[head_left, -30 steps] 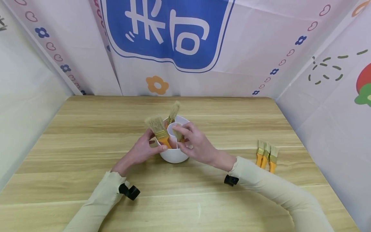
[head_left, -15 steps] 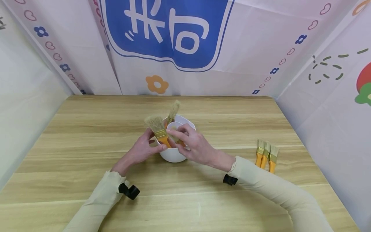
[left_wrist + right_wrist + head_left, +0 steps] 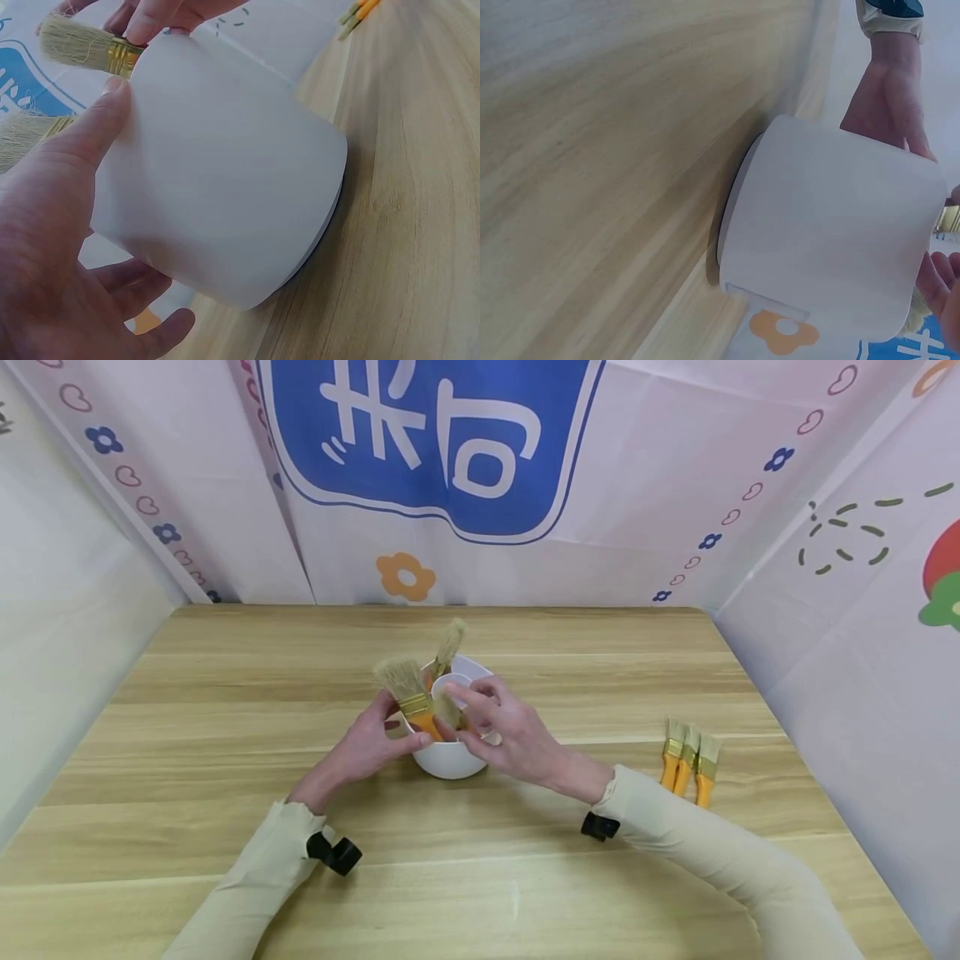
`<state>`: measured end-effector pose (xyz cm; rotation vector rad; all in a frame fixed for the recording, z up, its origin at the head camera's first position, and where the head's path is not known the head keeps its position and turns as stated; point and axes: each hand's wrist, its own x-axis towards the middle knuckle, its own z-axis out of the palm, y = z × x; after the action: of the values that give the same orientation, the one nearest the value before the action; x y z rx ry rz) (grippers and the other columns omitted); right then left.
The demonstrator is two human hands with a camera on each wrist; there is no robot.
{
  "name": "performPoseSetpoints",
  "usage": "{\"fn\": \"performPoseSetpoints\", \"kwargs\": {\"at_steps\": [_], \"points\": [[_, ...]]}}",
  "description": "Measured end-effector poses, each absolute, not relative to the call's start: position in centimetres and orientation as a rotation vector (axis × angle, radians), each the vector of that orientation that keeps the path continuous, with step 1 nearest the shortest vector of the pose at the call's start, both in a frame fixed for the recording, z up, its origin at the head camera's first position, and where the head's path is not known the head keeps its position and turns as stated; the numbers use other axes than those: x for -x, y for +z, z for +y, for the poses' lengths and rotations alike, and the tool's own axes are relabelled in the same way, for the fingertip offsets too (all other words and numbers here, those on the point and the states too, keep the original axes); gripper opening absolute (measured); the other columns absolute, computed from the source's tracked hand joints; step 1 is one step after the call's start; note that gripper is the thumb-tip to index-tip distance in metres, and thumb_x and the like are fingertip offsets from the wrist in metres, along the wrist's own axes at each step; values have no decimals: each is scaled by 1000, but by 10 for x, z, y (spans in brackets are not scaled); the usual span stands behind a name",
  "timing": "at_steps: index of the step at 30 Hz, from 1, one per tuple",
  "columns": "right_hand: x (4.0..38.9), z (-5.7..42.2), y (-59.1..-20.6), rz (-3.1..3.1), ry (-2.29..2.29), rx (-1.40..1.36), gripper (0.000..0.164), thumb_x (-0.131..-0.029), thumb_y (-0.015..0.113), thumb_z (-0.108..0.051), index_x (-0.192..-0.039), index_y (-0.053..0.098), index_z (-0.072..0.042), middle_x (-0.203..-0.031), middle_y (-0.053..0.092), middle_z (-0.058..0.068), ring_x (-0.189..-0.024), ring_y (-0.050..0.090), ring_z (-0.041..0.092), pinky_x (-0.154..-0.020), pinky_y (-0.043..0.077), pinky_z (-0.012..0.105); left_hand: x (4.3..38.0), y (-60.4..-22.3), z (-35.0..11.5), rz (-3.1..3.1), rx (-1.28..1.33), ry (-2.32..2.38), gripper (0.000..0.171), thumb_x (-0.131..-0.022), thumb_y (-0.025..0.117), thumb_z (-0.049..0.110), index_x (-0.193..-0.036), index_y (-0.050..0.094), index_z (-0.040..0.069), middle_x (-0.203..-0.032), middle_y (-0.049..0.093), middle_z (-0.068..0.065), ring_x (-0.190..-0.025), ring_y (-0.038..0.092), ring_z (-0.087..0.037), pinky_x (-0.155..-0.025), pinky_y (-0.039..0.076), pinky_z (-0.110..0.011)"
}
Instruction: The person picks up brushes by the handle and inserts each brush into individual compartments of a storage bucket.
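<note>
A white divided pot [image 3: 450, 762] stands on the wooden table, with a round inner cup in its middle. My left hand [image 3: 363, 745] holds the pot's left side, thumb near the rim and fingers around the wall. In my right hand [image 3: 517, 733], at the right of the rim, I pinch a paintbrush [image 3: 447, 711] whose handle points down inside the pot. A wide paintbrush [image 3: 405, 683] with an orange handle leans out at the left, near my left thumb. Another paintbrush [image 3: 451, 643] rises at the back. The lower handles are hidden by the pot, as the left wrist view's pot wall [image 3: 225, 165] shows.
Three paintbrushes [image 3: 688, 758] with orange handles lie side by side on the table at the right, partly behind my right sleeve [image 3: 697, 831]. Printed white cloth [image 3: 615, 527] encloses the table's back and sides.
The right hand dips leftward over the inner cup, then comes back right, tilting the pinched paintbrush. The left hand keeps its hold on the pot.
</note>
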<state>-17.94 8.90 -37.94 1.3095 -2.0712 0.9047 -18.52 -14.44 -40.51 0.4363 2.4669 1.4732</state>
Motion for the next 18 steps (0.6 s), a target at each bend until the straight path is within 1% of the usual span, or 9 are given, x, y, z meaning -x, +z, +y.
{"fn": "performPoseSetpoints", "kwargs": {"at_steps": [4, 7, 9, 13, 18], "points": [[178, 95, -380, -2100, 994, -1252, 68, -76, 72, -2, -136, 42, -11, -103, 51, 17, -69, 60, 18, -60, 54, 20, 184, -404, -144, 2472, -432, 1477, 79, -84, 69, 30, -143, 23, 6, -146, 33, -20, -136, 33, -39, -109, 34, -55], [177, 100, -381, -2107, 1041, -1211, 61, -74, 72, 0, -129, 46, -4, -102, 51, 19, -74, 60, 22, -64, 56, 23, 184, -404, -144, 2475, -431, 1481, 79, -83, 70, 30, -142, 24, 5, -145, 35, -21, -135, 34, -39, -108, 34, -55], [176, 103, -381, -2109, 1046, -1180, 58, -74, 72, 2, -126, 47, -2, -102, 52, 19, -77, 59, 24, -65, 56, 24, 184, -404, -144, 2478, -430, 1483, 78, -83, 70, 29, -141, 25, 4, -144, 36, -21, -135, 34, -39, -109, 34, -55], [177, 109, -382, -2118, 1058, -1117, 55, -74, 72, 5, -124, 49, 0, -104, 53, 21, -81, 58, 25, -63, 56, 25, 184, -405, -144, 2477, -433, 1499, 76, -83, 70, 27, -140, 27, 3, -143, 37, -21, -135, 34, -39, -108, 35, -55], [179, 118, -386, -2171, 1064, -1050, 54, -75, 72, 4, -124, 50, 1, -105, 54, 22, -83, 58, 27, -61, 55, 23, 184, -404, -145, 2473, -442, 1507, 76, -83, 70, 28, -140, 27, 4, -142, 38, -21, -135, 35, -39, -108, 35, -55]]}}
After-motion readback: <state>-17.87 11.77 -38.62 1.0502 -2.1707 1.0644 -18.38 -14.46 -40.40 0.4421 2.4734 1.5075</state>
